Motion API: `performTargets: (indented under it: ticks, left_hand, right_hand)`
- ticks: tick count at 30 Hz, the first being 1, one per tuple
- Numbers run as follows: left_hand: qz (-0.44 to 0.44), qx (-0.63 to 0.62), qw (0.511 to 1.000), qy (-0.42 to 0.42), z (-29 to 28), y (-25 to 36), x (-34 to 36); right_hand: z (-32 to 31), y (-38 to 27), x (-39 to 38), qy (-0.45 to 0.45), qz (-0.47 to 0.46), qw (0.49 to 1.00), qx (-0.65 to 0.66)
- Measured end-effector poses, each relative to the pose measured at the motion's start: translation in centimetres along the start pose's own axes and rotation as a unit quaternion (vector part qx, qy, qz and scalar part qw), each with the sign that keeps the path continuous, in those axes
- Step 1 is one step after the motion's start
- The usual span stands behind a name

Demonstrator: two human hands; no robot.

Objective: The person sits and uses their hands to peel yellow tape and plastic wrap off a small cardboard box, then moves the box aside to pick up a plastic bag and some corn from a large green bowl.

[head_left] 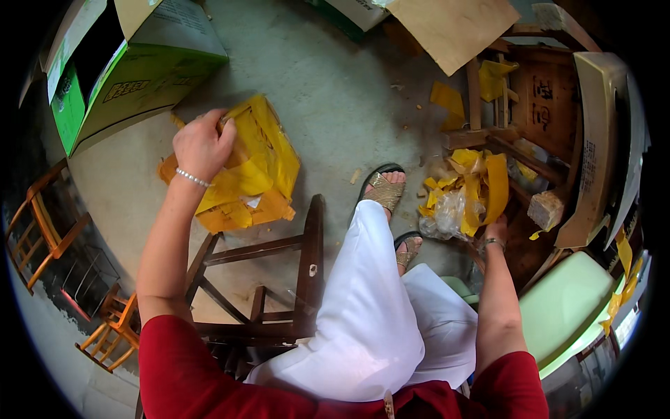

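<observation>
My left hand (pixel 202 145) is closed on the upper left edge of a package (pixel 259 157) wrapped in yellow tape. The package stands tilted over the floor, and its lower edge shows torn orange-yellow cardboard or tape. At the right, my right hand (pixel 496 229) is closed at the lower edge of a wad of crumpled yellow tape (pixel 497 185). Clear crumpled plastic (pixel 450 213) is bunched in with the tape. The wad partly hides the fingers of that hand.
A green carton (pixel 146 80) stands open at upper left. A dark wooden stool (pixel 310 269) lies just below the package. Upturned wooden furniture (pixel 548 105), a cardboard flap (pixel 453 28) and a pale green plastic seat (pixel 565 300) crowd the right. Small chairs (pixel 115 328) stand far left.
</observation>
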State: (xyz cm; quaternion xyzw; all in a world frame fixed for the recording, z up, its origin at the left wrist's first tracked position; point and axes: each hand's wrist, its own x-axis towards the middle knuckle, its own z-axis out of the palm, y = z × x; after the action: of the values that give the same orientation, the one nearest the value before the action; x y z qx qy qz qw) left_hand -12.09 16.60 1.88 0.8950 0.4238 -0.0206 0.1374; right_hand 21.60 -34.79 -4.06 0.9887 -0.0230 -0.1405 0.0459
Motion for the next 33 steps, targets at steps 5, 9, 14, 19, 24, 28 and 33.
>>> performTargets:
  ticks: [5, 9, 14, 19, 24, 28, 33]
  left_hand:
    - [-0.004, 0.063, 0.996, -0.060, 2.1, 0.2, 2.2]
    - [0.003, 0.101, 0.989, -0.107, 3.1, 1.2, 3.8]
    - [0.047, 0.094, 0.985, -0.138, 4.6, 7.3, 4.5]
    - [0.094, -0.085, 0.991, 0.044, 4.8, 4.3, 2.9]
    - [-0.021, -0.117, 0.977, 0.176, 3.3, -6.3, -2.5]
    - [-0.252, -0.371, 0.891, -0.062, 5.3, -10.9, -7.1]
    - [-0.270, -0.523, 0.805, -0.074, 5.6, -8.0, -8.7]
  right_hand:
    - [-0.7, 0.1, 0.1, -0.006, 0.007, 0.999, 0.035]
    - [-2.3, -9.5, -4.4, -0.119, -0.204, 0.941, 0.240]
    - [2.3, -23.6, -12.6, -0.401, -0.347, 0.812, 0.243]
    - [3.2, -33.5, -21.4, -0.512, -0.374, 0.733, 0.245]
    - [6.7, -34.2, -21.4, -0.513, -0.369, 0.723, 0.279]
    - [6.9, -33.7, -21.8, -0.623, -0.236, 0.663, 0.341]
    - [6.4, -32.8, -20.5, -0.616, -0.247, 0.664, 0.344]
